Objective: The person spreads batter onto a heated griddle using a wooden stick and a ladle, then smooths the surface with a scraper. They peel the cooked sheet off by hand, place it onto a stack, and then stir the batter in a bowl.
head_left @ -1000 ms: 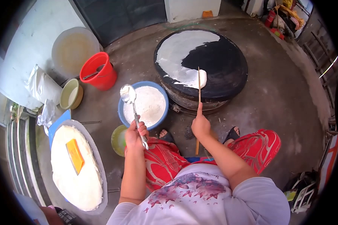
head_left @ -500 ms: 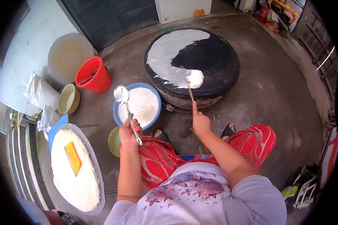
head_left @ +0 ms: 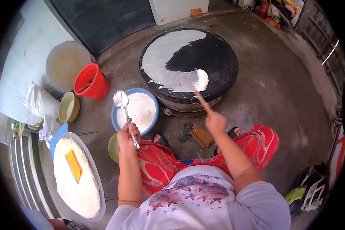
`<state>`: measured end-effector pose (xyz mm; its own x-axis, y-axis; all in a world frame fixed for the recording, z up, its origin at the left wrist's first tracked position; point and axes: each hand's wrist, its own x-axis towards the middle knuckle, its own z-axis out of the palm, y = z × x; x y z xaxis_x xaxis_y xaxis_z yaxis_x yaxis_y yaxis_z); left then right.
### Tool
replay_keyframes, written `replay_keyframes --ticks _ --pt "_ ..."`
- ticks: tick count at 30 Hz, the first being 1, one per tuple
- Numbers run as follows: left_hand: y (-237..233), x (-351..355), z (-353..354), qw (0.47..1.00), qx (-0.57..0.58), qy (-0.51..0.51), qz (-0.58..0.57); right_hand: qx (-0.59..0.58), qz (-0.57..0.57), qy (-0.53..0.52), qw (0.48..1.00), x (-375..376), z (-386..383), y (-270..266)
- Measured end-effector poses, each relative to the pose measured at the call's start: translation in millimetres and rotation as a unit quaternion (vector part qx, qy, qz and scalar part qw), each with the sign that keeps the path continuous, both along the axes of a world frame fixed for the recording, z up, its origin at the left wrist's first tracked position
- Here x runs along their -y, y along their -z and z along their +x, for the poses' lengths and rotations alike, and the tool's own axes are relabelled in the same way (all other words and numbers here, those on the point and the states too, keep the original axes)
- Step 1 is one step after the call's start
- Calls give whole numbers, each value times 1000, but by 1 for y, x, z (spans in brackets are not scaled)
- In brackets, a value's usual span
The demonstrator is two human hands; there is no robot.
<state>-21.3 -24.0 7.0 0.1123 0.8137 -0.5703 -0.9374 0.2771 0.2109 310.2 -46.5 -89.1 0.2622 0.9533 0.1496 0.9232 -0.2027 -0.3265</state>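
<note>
Right hand (head_left: pixel 215 123) wrapped round a slim brown wooden stick (head_left: pixel 200 99), long axis pointing forward-left — white doughy lump (head_left: pixel 203 79) ahead, slightly left, on the round black griddle (head_left: pixel 225 63). Left hand (head_left: pixel 128 135), holding a shiny metal spoon (head_left: pixel 120 99) — farther off.

Spoon (head_left: pixel 121 100) in left hand (head_left: pixel 125 137), white-smeared griddle (head_left: pixel 203 53)

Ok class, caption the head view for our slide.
Metal spoon in left hand, wooden spreader in right hand, at a black griddle partly coated in white batter.
</note>
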Motion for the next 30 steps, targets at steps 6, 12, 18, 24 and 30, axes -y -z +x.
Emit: replay_keyframes --ticks 6,12,18,24,30 --pt "2 -4 5 1000 -21 -18 3 -53 -7 79 995 -12 40 -23" --pt "2 -9 13 999 -19 -20 -17 29 64 0 998 -6 76 -3" --pt "1 -15 23 999 -31 -24 -15 -114 68 66 989 -30 88 -17" --pt "-2 -21 33 998 -37 -37 -35 19 80 -135 987 2 124 1" --pt "4 -27 37 998 -41 -39 -37 -44 55 37 997 -61 165 -22"
